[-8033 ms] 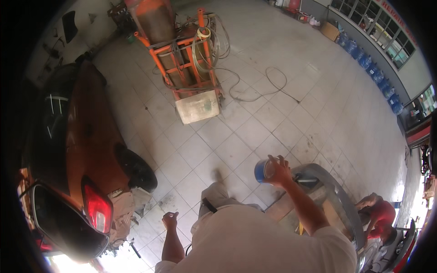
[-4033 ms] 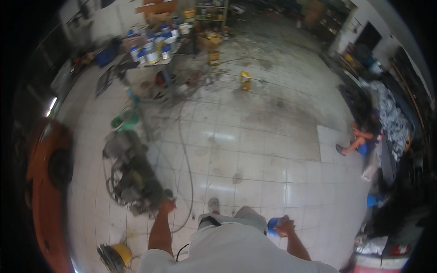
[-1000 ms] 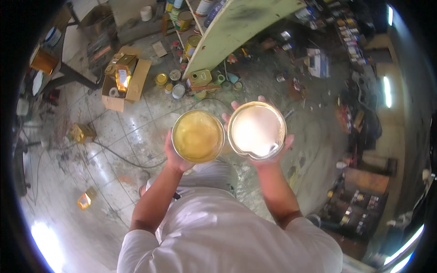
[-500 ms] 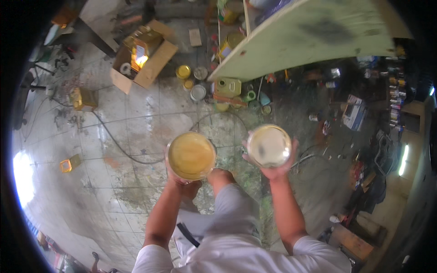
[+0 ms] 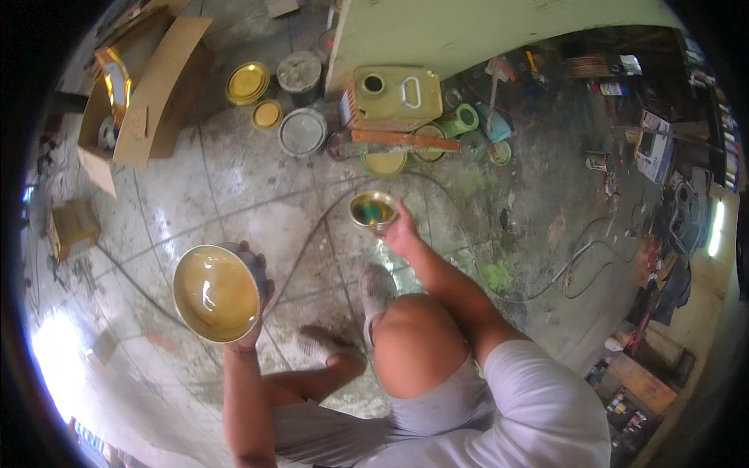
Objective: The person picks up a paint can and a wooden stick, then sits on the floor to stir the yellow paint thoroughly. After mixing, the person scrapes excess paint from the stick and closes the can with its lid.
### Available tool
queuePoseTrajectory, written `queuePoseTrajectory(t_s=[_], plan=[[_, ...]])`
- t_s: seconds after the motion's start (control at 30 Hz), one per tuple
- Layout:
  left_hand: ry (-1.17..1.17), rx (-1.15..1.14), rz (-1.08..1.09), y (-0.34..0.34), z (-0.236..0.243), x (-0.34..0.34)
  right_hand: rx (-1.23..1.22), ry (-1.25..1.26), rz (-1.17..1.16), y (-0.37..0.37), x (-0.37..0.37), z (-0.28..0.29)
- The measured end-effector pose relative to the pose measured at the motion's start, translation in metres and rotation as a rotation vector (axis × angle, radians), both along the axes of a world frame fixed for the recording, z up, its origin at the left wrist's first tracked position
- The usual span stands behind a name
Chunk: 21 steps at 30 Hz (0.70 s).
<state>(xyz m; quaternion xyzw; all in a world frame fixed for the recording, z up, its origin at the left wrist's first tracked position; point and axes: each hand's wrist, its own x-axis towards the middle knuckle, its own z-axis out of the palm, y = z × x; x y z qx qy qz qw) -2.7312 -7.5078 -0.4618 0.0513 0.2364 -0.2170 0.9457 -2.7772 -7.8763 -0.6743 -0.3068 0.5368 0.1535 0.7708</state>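
Observation:
My left hand (image 5: pixel 264 290) is closed around the side of a round tin (image 5: pixel 217 293), held at the left above the tiled floor. Its pale rim faces up, and a glossy amber surface shows inside; whether that is liquid or bare metal I cannot tell. Farther forward, my right hand (image 5: pixel 401 232) grips a smaller-looking gold-rimmed tin (image 5: pixel 373 209) by its right side. Dark, gold and green tones show in that tin's mouth. Just beyond it stand a large rectangular metal can (image 5: pixel 398 95), a reddish wooden strip (image 5: pixel 406 141) and a yellowish round tin (image 5: pixel 384 162).
Several round containers, including a grey-lidded tub (image 5: pixel 303 132) and a gold-lidded tin (image 5: pixel 248 83), stand ahead left. An open cardboard box (image 5: pixel 156 117) is farther left. A dark hose (image 5: pixel 312 234) curves across the floor. A pale green panel (image 5: pixel 484 31) rises ahead; clutter fills the right side.
I have lowered into a crouch with knees bent, nearer the floor containers. My left hand has moved left with its tin; my right hand has reached forward and left with the other, now tipped.

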Motion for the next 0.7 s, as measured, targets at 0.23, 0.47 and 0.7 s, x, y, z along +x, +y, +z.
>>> queuePoseTrajectory(t_s=[0.23,0.47,0.7], plan=[[-0.328,0.215,-0.014,0.002,0.005,0.063,-0.305,0.248,0.357,-0.033,-0.019,-0.048],[-0.389,-0.012,-0.037,0.001,0.011,0.065,-1.821,-0.466,0.724,-0.089,0.060,0.074],[-0.316,0.031,-0.078,0.017,-0.024,0.056,-2.004,-0.465,1.217,-0.097,0.116,0.066]])
